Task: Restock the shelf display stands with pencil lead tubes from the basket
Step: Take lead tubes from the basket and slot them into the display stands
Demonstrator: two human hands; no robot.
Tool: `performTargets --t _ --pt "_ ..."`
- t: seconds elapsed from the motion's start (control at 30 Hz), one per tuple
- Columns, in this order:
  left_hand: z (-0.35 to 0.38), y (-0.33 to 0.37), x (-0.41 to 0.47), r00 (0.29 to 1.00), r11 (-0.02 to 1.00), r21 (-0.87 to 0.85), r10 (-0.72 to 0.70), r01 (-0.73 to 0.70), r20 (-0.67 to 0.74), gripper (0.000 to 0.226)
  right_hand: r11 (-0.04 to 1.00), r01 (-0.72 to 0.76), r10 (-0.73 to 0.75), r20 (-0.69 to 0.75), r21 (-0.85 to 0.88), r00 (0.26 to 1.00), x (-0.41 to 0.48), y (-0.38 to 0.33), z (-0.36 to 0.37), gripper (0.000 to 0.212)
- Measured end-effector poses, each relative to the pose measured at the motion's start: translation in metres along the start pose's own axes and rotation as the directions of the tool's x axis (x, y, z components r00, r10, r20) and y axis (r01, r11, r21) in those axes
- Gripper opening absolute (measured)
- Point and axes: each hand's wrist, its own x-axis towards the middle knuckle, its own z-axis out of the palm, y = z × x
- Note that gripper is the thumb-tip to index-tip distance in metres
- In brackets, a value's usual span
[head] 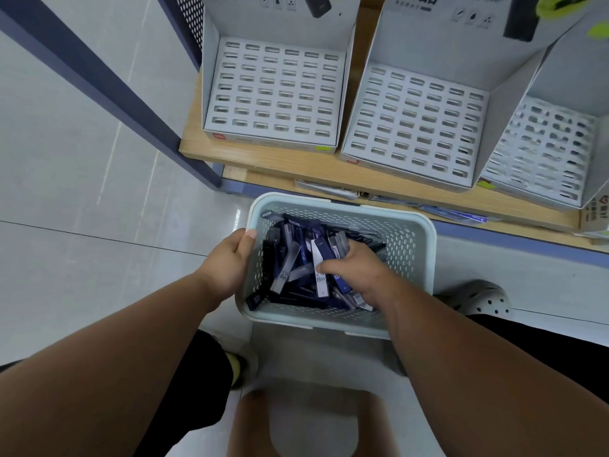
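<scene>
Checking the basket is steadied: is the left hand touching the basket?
Touching. The head view shows the left hand gripping the left rim of the basket.

Right hand (354, 270): fingertips lay buried among pencil lead tubes (296, 265).
Third display stand (543, 150): was blurred, cut by the right edge.
Header print (418, 0): was cropped at top.
Lower packets (461, 214): sat mostly hidden under shelf (296, 161).

Dim, even light; wide-angle edge distortion.

Wooden shelf (286, 166) seen at 1 o'clock. Three white slotted stands set side by side on it: left stand (273, 90) at 12, middle stand (415, 120) at 1, right stand (543, 150) at 2. Tiled floor (82, 192) at 9; grey clog (484, 298) rested on it at 4.
</scene>
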Motion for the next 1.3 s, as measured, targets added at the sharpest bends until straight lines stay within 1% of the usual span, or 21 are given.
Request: performTargets --t 0.13,0.27,0.33,0.4,0.47,0.5,0.57,0.63,0.67,0.73,0.8,0.83,0.87,0.9,0.93,1.0,1.07,1.13,1.17,1.2,1.3 --pt "-0.001 0.003 -0.002 1.0 1.0 0.025 -0.005 0.005 -0.009 0.04 0.999 0.023 -0.022 -0.036 0.035 0.999 -0.006 0.001 -0.015 0.026" --pt "-0.005 0.002 -0.001 0.995 0.998 0.007 -0.065 0.066 -0.072 0.038 0.998 0.041 -0.039 -0.053 0.038 0.998 -0.016 0.002 -0.027 0.036" --pt "-0.006 0.002 -0.003 0.972 0.997 0.035 -0.058 0.068 -0.228 0.042 0.998 0.045 -0.043 -0.053 0.053 0.998 -0.021 0.002 -0.031 0.037" --pt "-0.007 0.005 -0.007 0.911 0.991 0.136 0.049 0.008 -0.41 0.043 0.995 0.062 -0.058 -0.05 0.073 0.997 -0.025 0.002 -0.034 0.031" --pt "-0.004 0.013 -0.011 0.854 0.964 0.26 0.187 -0.063 -0.485 0.039 0.992 0.087 -0.082 -0.056 0.093 0.995 -0.028 0.004 -0.037 0.028" --pt "-0.001 0.018 -0.013 0.843 0.944 0.312 0.252 -0.107 -0.475 0.035 0.99 0.096 -0.09 -0.063 0.103 0.994 -0.029 0.005 -0.038 0.029" --pt "0.011 0.031 -0.014 0.855 0.9 0.392 0.349 -0.192 -0.383 0.028 0.986 0.111 -0.103 -0.07 0.126 0.992 -0.031 0.008 -0.04 0.03" --pt "0.026 0.041 -0.015 0.905 0.869 0.436 0.359 -0.235 -0.229 0.022 0.981 0.119 -0.11 -0.069 0.155 0.992 -0.032 0.011 -0.043 0.03" --pt "0.033 0.044 -0.015 0.935 0.853 0.471 0.324 -0.224 -0.144 0.019 0.978 0.122 -0.112 -0.07 0.168 0.991 -0.033 0.013 -0.044 0.029" --pt "0.043 0.043 -0.015 0.974 0.743 0.648 0.225 -0.164 -0.013 0.018 0.975 0.12 -0.108 -0.074 0.185 0.991 -0.034 0.016 -0.047 0.029" --pt "0.052 0.04 -0.016 0.988 0.542 0.832 0.149 -0.119 0.045 0.024 0.973 0.119 -0.105 -0.079 0.196 0.991 -0.034 0.018 -0.048 0.031" --pt "0.055 0.039 -0.015 0.992 0.432 0.895 0.107 -0.108 0.067 0.016 0.973 0.121 -0.107 -0.079 0.199 0.991 -0.035 0.018 -0.048 0.032" --pt "0.059 0.039 -0.015 0.995 0.333 0.938 0.058 -0.096 0.081 0.016 0.972 0.123 -0.109 -0.077 0.198 0.991 -0.035 0.019 -0.048 0.032" --pt "0.063 0.039 -0.013 0.997 0.237 0.968 0.001 -0.079 0.081 0.031 0.973 0.123 -0.11 -0.074 0.197 0.991 -0.036 0.02 -0.048 0.033" --pt "0.067 0.039 -0.011 0.995 0.179 0.981 -0.043 -0.076 0.085 0.048 0.973 0.119 -0.106 -0.072 0.196 0.992 -0.037 0.021 -0.049 0.033" --pt "0.071 0.035 -0.004 0.994 0.149 0.987 -0.075 -0.066 0.078 0.07 0.973 0.11 -0.098 -0.07 0.203 0.993 -0.039 0.022 -0.049 0.034" --pt "0.077 0.03 -0.001 0.996 0.115 0.992 -0.075 -0.048 0.057 0.083 0.968 0.113 -0.099 -0.071 0.223 0.993 -0.041 0.022 -0.05 0.033" --pt "0.082 0.024 -0.002 0.999 0.056 0.998 -0.039 -0.035 0.038 0.076 0.965 0.113 -0.1 -0.07 0.235 0.993 -0.041 0.021 -0.05 0.033" --pt "0.084 0.023 -0.002 0.999 0.061 0.998 -0.038 -0.02 0.023 0.071 0.965 0.111 -0.097 -0.069 0.236 0.993 -0.042 0.021 -0.05 0.032" --pt "0.084 0.024 -0.001 0.999 0.102 0.995 -0.033 -0.005 0.008 0.065 0.965 0.109 -0.096 -0.068 0.237 0.993 -0.042 0.02 -0.05 0.031" --pt "0.077 0.032 0.004 0.999 0.347 0.937 0.002 0.029 -0.032 0.016 0.962 0.111 -0.098 -0.064 0.25 0.993 -0.042 0.019 -0.051 0.026"
